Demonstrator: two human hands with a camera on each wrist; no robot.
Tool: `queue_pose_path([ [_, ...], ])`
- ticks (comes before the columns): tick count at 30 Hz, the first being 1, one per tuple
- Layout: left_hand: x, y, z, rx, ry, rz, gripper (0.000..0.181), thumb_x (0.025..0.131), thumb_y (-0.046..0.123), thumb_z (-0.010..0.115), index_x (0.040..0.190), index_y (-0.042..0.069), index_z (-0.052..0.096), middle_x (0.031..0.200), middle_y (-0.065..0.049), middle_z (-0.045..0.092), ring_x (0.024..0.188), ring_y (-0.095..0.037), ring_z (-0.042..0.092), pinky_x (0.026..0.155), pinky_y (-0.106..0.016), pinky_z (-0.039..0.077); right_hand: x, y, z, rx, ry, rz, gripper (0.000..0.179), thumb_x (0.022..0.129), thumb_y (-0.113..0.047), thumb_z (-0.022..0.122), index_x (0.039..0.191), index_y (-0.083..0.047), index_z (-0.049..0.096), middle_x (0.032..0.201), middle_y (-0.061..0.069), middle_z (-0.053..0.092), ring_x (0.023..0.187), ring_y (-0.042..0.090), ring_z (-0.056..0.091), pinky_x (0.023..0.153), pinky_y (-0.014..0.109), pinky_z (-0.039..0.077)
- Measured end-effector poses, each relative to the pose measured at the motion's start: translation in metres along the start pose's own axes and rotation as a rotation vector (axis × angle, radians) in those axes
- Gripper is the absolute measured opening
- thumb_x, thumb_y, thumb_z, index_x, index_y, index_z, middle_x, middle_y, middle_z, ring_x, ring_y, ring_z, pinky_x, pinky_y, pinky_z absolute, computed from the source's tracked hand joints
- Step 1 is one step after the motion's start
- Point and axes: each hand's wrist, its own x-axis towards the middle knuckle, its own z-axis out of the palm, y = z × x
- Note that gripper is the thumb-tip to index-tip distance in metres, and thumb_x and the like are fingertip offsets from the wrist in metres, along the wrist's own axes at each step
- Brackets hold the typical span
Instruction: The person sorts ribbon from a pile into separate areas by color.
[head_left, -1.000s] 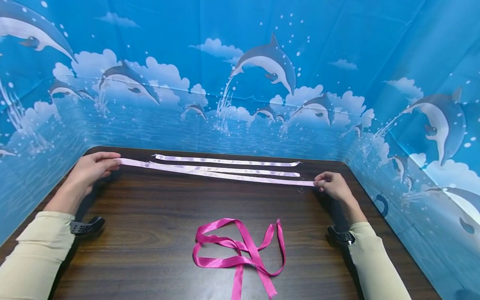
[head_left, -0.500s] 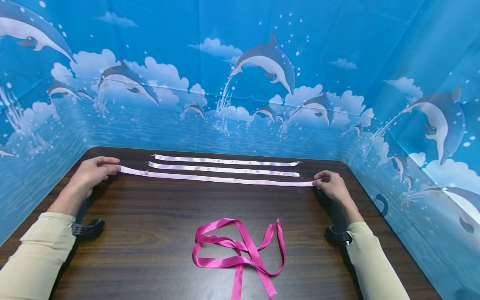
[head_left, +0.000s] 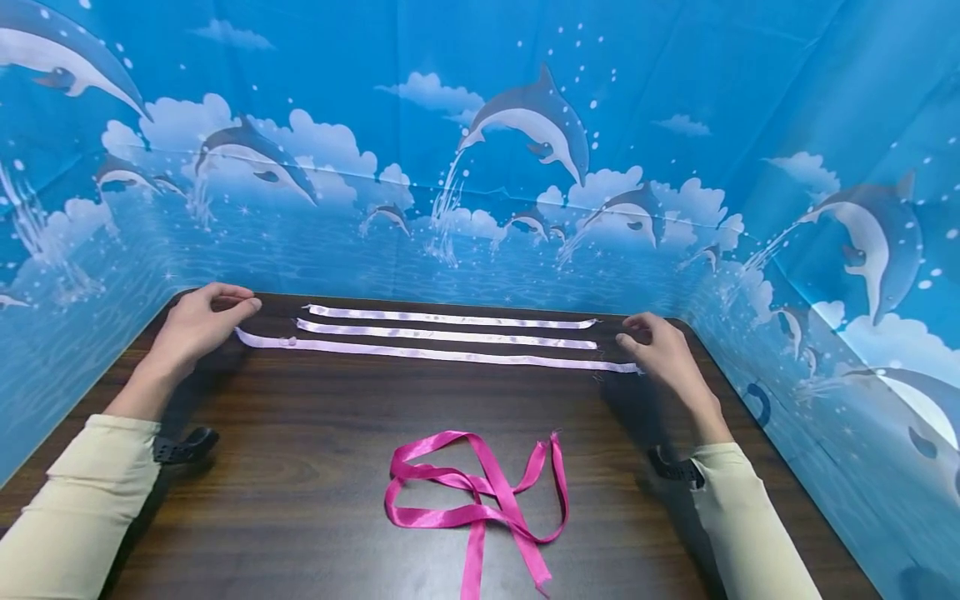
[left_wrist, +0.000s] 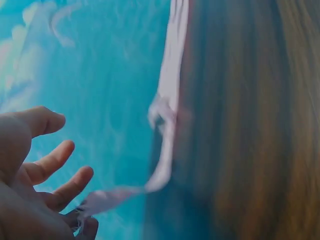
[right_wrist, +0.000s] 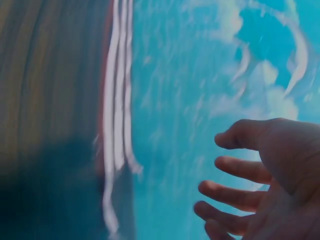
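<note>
Front ribbon (head_left: pixel 420 353): laid on the desk (head_left: pixel 300 467) between both hands, long axis stretched left to right, nearly parallel to the middle ribbon (head_left: pixel 450 336) behind it
Left hand (head_left: pixel 197 323): fingers parted, nothing grasped; the ribbon's left end is seen just beside them, though contact cannot be told
Right hand (head_left: pixel 663 350): fingers released, raised above the right end
Nearer end: judged the left

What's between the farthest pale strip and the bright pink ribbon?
The middle pale strip and nearest pale strip, then a stretch of bare tabletop up to the pink ribbon. The head view shows this.
</note>
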Motion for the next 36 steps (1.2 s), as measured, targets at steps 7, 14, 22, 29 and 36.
queue_pose_path([
  [7,-0.014,0.052,0.006,0.142,0.055,0.191,0.05,0.103,0.042,0.057,0.132,0.002,0.059,0.146,-0.036,0.037,0.134,-0.061,0.025,0.096,-0.08,0.009,-0.013,-0.062,0.026,0.033,-0.156,-0.174,0.026,0.098,-0.016,0.068,0.119,0.0,0.066,0.107,0.013,0.07,0.099,0.031,0.068,0.083,0.05,0.054],
  [14,-0.03,0.079,0.006,0.176,0.165,0.298,0.034,0.102,0.03,0.06,0.125,0.004,0.065,0.144,-0.031,0.043,0.133,-0.057,0.03,0.098,-0.077,0.01,-0.033,-0.109,0.07,0.004,-0.393,-0.311,0.029,0.097,-0.026,0.072,0.118,-0.006,0.068,0.1,0.0,0.07,0.091,0.015,0.067,0.079,0.038,0.055],
  [22,-0.053,0.117,0.018,0.149,0.019,0.429,0.034,0.103,0.024,0.062,0.13,0.004,0.062,0.138,-0.025,0.052,0.13,-0.048,0.042,0.098,-0.071,0.027,-0.049,-0.14,0.114,-0.118,-0.508,-0.398,0.037,0.092,-0.037,0.077,0.116,-0.01,0.07,0.081,-0.004,0.059,0.071,0.009,0.053,0.059,0.028,0.045],
  [29,-0.07,0.136,0.057,0.096,-0.24,0.531,0.027,0.101,0.02,0.066,0.124,0.006,0.066,0.123,-0.012,0.066,0.12,-0.035,0.058,0.096,-0.058,0.046,-0.05,-0.15,0.13,-0.131,-0.495,-0.442,0.014,0.093,-0.024,0.077,0.101,-0.014,0.071,0.076,-0.01,0.055,0.068,0.006,0.052,0.058,0.026,0.045],
  [36,-0.088,0.138,0.098,0.009,-0.504,0.511,0.03,0.1,0.029,0.067,0.122,0.01,0.067,0.108,0.004,0.068,0.106,-0.019,0.064,0.091,-0.047,0.052,-0.046,-0.157,0.116,0.089,-0.447,-0.446,0.004,0.094,-0.011,0.072,0.093,-0.009,0.069,0.076,-0.01,0.062,0.068,0.008,0.059,0.061,0.026,0.05],
])
